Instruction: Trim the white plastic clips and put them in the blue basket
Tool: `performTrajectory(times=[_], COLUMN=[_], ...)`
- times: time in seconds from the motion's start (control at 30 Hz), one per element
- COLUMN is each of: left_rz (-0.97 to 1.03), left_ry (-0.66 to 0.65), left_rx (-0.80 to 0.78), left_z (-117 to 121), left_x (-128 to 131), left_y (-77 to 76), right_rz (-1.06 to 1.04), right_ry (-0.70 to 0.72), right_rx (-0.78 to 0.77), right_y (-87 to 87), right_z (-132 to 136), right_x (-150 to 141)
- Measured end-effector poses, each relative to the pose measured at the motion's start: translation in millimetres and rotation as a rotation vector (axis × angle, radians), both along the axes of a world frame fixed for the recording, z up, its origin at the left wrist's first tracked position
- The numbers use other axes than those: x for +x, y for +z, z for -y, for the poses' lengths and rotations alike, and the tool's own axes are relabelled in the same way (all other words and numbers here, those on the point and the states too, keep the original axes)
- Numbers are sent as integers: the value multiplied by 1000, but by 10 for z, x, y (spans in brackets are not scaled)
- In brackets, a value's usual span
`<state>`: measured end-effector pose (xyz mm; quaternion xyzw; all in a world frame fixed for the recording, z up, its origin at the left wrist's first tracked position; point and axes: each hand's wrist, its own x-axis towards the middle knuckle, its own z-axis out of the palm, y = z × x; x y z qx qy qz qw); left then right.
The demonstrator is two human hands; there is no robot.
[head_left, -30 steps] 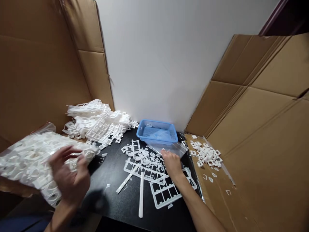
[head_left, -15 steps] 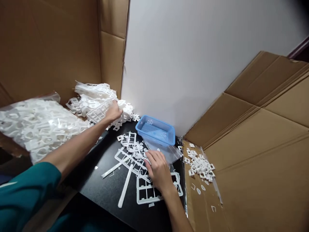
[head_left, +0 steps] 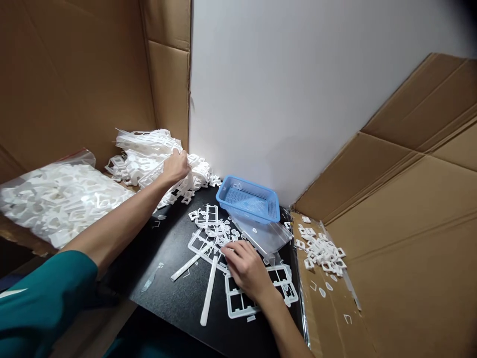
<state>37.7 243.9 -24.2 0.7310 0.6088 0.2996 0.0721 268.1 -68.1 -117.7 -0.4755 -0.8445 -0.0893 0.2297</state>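
Left arm reaches forward, elbow nearly straight, forearm slanting inward; left hand (head_left: 176, 168) palm down, knuckles up, at the pile (head_left: 147, 141). Its fingers bend downward, tips hidden; cannot tell whether they pinch a piece. Pile spreads beneath and to both sides of these fingers; bag (head_left: 63, 199) lies left of them, nearer the body. Right forearm angles in from lower right; right hand (head_left: 248, 271) is palm down, fingers curled, thumb alongside; any grip cannot be told. Frame (head_left: 238, 313) lies below the right fingers, strips (head_left: 209, 293) to their left and nearer, basket (head_left: 278, 211) beyond, parts (head_left: 324, 256) well right.
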Motion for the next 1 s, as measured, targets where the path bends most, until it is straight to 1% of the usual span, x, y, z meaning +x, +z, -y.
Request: performTrajectory(times=[0.1,0.17,0.23,0.3,0.43,0.5,0.53,0.6,0.67,0.73,0.77,0.87,0.93,1.0], left_rz=[74,159,271,404,715,883,963,1091,1170,1208,1215,1196,1187,1194], left_ry=[-16,-23,-38,-80,-247,-309,-339,-423,-509,-562,-581,-641,-653,-645], left_rx=[38,81,136,188,221,204,170,25,-174,-388,-499,-821,-963,-1037], left_z=[20,54,92,134,265,374,441,603,792,994,1094,1364,1499,1593], left_x=[25,60,94,125,187,221,236,256,263,267,275,350,450,570], left_y=[24,98,235,417,782,908,947,964,895,745,646,295,45,-197], right_rz=[113,198,281,348,413,426,427,416,383,329,280,39,-96,-245], right_ry=[111,179,233,268,288,277,271,259,259,281,275,255,261,311], right_rx=[14,42,72,99,133,117,103,92,129,177,176,152,109,63], right_y=[-58,-56,-17,42,130,129,120,107,140,250,330,580,682,714], right_z=[-10,-1,19,35,17,-14,-30,-55,-62,-42,-22,76,162,253], right_x=[-150,-235,-298,-350,-457,-510,-531,-549,-513,-416,-349,-150,-89,-121])
